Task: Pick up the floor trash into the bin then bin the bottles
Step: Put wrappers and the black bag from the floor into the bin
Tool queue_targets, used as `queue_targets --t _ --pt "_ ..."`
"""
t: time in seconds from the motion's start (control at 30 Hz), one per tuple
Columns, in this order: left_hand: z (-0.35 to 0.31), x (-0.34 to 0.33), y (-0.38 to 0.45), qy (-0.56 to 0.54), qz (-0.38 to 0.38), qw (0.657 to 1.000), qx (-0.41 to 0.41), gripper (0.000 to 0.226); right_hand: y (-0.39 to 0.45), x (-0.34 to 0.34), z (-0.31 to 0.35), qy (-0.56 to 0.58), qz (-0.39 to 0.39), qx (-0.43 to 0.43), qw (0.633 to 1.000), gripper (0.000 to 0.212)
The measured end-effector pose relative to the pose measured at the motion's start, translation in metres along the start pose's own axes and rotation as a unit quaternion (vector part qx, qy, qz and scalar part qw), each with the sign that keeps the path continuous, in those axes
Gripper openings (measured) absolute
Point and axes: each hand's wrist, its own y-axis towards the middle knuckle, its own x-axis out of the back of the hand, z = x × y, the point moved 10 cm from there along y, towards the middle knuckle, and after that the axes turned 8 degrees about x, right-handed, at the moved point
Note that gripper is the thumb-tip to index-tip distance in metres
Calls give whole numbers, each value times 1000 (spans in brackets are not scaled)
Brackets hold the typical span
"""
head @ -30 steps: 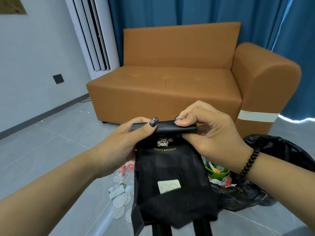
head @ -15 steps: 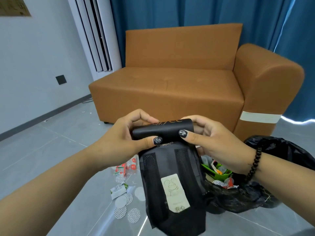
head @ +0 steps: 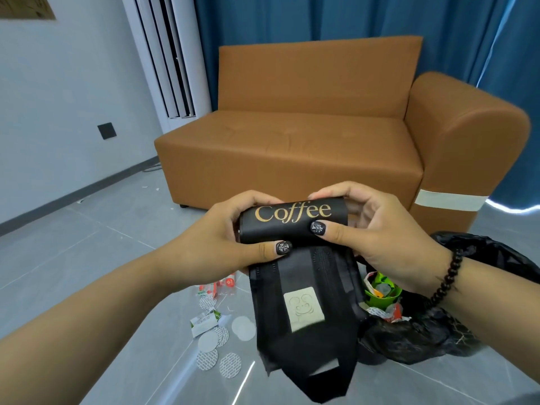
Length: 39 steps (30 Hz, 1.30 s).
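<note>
A black coffee bag (head: 304,305) with gold "Coffee" lettering hangs in front of me, its top end rolled into a tube. My left hand (head: 230,238) grips the left end of the roll, thumb on the front. My right hand (head: 377,232) grips the right end the same way. Below and to the right stands the bin lined with a black bag (head: 438,331), holding a green cup and wrappers (head: 380,293). On the floor at lower left lie round foil seals (head: 217,343), a small green-white packet (head: 203,321) and red-white wrappers (head: 217,287).
An orange sofa (head: 292,147) stands just behind my hands, against blue curtains (head: 321,19). A white standing air conditioner (head: 168,54) is at the back left. Grey tiled floor (head: 73,244) stretches to the left wall.
Both hands have rolled the bag's top further down, so the "Coffee" lettering now faces me. The free part of the bag hangs shorter.
</note>
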Motion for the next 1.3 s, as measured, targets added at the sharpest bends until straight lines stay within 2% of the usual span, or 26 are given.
queue_targets --t 0.13,0.27,0.4,0.43,0.53,0.63,0.73,0.77,0.83,0.9,1.0,1.13,1.2,1.3 --pt "13 -3 -1 -42 6 997 64 37 0 -3 15 -54 12 64 996 36" --pt "10 -20 -5 -172 53 979 100 32 -2 -2 32 -129 10 141 982 36" --pt "12 -15 1 -197 47 977 71 35 -3 -5 40 -168 21 191 967 35" --pt "11 -11 2 -194 34 979 59 29 -3 -6 40 -172 25 196 965 34" --pt "0 3 3 -118 -14 993 -7 18 -4 -6 35 -204 33 179 962 29" --pt "-27 1 -5 36 -40 991 -125 20 -2 -2 13 -198 50 88 975 35" --pt "-37 -5 -12 154 -62 969 -183 26 -5 -6 -20 -62 85 -57 993 49" --pt "-39 -7 -15 193 -71 958 -198 29 -7 -9 -26 -21 92 -86 992 54" --pt "-37 -6 -15 229 -77 948 -208 33 -7 -10 -27 15 90 -88 992 63" --pt "-31 -3 -12 195 -65 962 -178 34 -5 -7 -25 41 70 -74 994 63" --pt "-16 -2 -6 47 -29 995 -87 41 -3 -3 -18 47 43 -48 997 55" --pt "1 -9 -3 -79 -6 997 15 41 -1 2 -3 -4 4 12 1000 41" --pt "5 -10 -2 -117 2 992 38 37 0 2 7 -44 -1 50 998 43" --pt "1 -3 0 -104 -22 994 15 34 0 1 13 -98 -4 86 991 41"
